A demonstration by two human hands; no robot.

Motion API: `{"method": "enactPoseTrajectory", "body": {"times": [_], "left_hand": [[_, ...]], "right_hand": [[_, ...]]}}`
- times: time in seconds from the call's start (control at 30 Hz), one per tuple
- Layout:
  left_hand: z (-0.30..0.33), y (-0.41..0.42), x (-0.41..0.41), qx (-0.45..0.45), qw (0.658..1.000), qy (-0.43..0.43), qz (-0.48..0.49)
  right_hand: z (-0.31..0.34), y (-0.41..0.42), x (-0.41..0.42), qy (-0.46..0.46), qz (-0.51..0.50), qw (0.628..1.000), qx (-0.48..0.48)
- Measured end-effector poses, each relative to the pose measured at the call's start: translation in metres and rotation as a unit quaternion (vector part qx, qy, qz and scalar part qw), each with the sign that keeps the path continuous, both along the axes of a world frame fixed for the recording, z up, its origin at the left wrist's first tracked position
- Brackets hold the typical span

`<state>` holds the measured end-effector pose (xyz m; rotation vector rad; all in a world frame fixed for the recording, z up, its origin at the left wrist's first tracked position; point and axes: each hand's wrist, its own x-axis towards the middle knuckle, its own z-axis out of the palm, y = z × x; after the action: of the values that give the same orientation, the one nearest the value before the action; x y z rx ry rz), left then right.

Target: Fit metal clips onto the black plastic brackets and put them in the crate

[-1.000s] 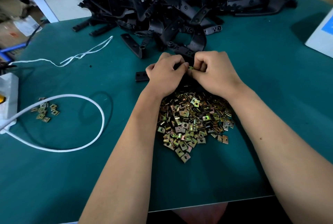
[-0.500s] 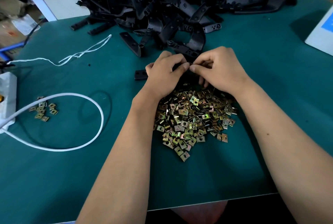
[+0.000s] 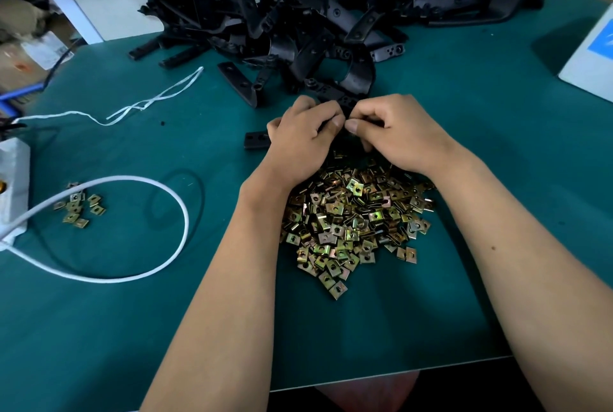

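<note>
Hands are gripping one black bracket together: our left hand and right hand curling round it, thumbs meeting, just beyond the clips (bracket mostly hidden).

1 head-worn wide-angle camera looks forward and steeply down over a green table, close above the person's own forearms, which enter from the bottom edge and meet near the centre of frame. The left hand and right hand sit just above centre, with a pile of metal clips directly below them and a heap of black plastic brackets along the far side, toward the top. The table's near edge cuts across the lower right. Wide-angle bending curves the scene's outer parts, including a white cable at left. No 2nd view is supplied, so nothing is shared.
</note>
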<state>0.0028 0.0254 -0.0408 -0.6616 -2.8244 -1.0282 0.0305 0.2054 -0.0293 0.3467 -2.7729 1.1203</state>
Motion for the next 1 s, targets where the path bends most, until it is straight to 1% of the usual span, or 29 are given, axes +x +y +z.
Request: {"method": "enactPoseTrajectory", "body": {"times": [0.2,0.3,0.4,0.47,0.57,0.67,0.73,0.77,0.87,0.9,0.93,1.0], "left_hand": [[0.002,0.003,0.000,0.014,1.000,-0.020,0.016],[0.002,0.003,0.001,0.043,0.998,-0.039,0.014],[0.005,0.006,0.001,0.066,0.996,-0.054,0.040],[0.007,0.008,0.000,0.072,0.995,-0.057,0.047],[0.008,0.007,-0.002,0.092,0.993,-0.068,0.041],[0.006,0.005,0.000,0.092,0.993,-0.066,0.040],[0.004,0.006,0.001,0.083,0.994,-0.057,0.042],[0.004,0.007,0.000,0.083,0.994,-0.056,0.044],[0.004,0.006,-0.002,0.095,0.993,-0.064,0.036],[0.004,0.005,-0.002,0.099,0.992,-0.066,0.034],[0.003,0.005,-0.001,0.101,0.992,-0.068,0.035],[0.003,0.005,0.000,0.099,0.992,-0.068,0.037]], "right_hand": [[-0.002,-0.001,-0.001,-0.011,-0.003,0.999,-0.037],[-0.002,0.000,-0.001,-0.046,0.003,0.994,-0.096],[-0.008,-0.008,-0.003,-0.017,-0.051,0.988,-0.142],[-0.011,-0.017,-0.004,0.010,-0.088,0.985,-0.145],[-0.010,-0.020,-0.004,0.015,-0.089,0.984,-0.156],[-0.004,-0.009,0.000,0.000,-0.035,0.991,-0.130],[-0.002,-0.006,0.000,-0.008,-0.032,0.994,-0.103],[-0.002,-0.007,-0.001,-0.017,-0.042,0.993,-0.113],[0.001,-0.011,-0.003,-0.089,-0.056,0.974,-0.202],[0.003,-0.009,-0.002,-0.093,-0.045,0.975,-0.196],[0.003,-0.007,-0.001,-0.079,-0.029,0.983,-0.161],[0.006,-0.002,0.002,-0.031,-0.011,0.997,-0.063]]}}
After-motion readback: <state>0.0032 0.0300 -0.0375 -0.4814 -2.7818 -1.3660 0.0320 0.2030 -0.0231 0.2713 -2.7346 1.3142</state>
